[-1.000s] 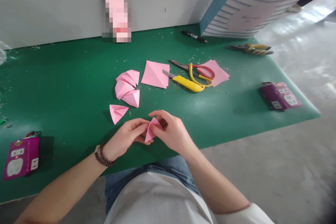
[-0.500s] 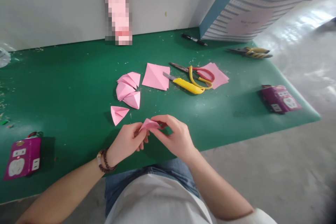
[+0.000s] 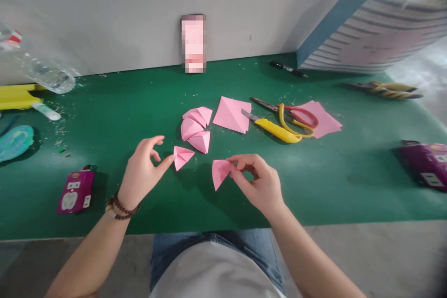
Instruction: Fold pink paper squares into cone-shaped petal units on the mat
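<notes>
On the green table (image 3: 314,195) the work in hand seems to be folding pink paper. Ahead of both grips lie several folded pink pieces (image 3: 195,125). The right grip (image 3: 256,181) is closed and pinches one pink paper piece (image 3: 220,172) at its left side. The left grip (image 3: 141,172) is partly open, and its thumb (image 3: 167,160) just touches a small folded piece (image 3: 182,157) on the table.

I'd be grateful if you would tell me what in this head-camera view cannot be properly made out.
Head view:
Upright pink item by the wall: pixelated, unreadable.
Folded pink paper: partly hidden by the right hand.
Striped paper bag: cut off by the top and right edges.
Purple package: cut off by the right edge.
</notes>
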### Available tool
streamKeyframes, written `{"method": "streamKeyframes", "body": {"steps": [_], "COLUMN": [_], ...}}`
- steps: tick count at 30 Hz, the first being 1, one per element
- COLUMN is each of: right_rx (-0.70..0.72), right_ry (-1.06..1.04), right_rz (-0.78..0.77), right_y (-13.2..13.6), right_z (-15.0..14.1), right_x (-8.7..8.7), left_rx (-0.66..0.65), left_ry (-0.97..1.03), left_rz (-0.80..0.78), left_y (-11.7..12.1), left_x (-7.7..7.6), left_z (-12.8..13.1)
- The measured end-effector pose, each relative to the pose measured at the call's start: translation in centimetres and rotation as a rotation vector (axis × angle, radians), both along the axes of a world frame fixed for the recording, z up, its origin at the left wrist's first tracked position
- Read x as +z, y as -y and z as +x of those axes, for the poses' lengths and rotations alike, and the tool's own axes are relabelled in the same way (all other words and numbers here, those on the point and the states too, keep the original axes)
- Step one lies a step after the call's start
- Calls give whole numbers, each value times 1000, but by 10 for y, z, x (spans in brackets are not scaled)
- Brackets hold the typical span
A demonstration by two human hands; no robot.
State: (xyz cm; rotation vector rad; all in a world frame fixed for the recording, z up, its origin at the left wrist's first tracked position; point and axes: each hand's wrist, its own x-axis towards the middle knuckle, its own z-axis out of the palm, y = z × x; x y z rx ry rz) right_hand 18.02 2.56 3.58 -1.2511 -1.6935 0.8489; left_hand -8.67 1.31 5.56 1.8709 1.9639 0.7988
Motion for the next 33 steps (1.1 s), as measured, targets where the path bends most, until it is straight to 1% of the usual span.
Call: {"method": "streamKeyframes", "body": {"steps": [2, 5, 7, 9, 11, 12, 13, 15, 17, 20, 23, 25, 27, 29, 31, 33], "right_rx": [-3, -25, -47, -75, -111, -132, -150, -171, -145, -26, 94, 166, 237, 297, 334, 364], "right_ry": [-38, -81, -119, -144, -128, -106, -81, -41, 0, 115, 221, 267, 297, 326, 356, 377], "right_rz": [-45, -89, -113, -119, -77, -38, 10, 111, 219, 407, 568, 633, 667, 664, 639, 603], "right_y": [-4, -8, -10, -11, -11, -11, -10, -9, -8, -5, -3, -2, -1, 0, 2, 5], "right_z": [-6, -11, -10, -7, -5, -5, -7, -12, -21, -32, -37, -38, -37, -35, -33, -31], "right_x": [-2, -6, -9, -12, -13, -12, -12, -10, -9, -12, -20, -24, -27, -28, -29, -29], "left_rx": [-52, -76, -89, -96, -164, -205, -241, -294, -318, -300, -280, -262, -226, -163, -39, 30], "left_ry": [-8, -1, 12, 24, -28, -42, -43, 4, 91, 284, 624, 863, 1018, 1092, 1192, 1221], "left_rz": [-15, 36, 82, 162, 352, 404, 439, 441, 385, 197, -34, -179, -282, -334, -397, -444], "left_y": [-9, -16, -15, -11, -6, -4, -3, -2, -2, -3, -2, -2, -3, -5, -7, -10], "left_x": [-14, -31, -36, -38, -38, -39, -40, -42, -44, -47, -50, -50, -47, -41, -34, -30], "left_z": [-4, 1, 7, 13, 17, 20, 22, 26, 29, 26, 18, 13, 9, 7, 8, 10]}}
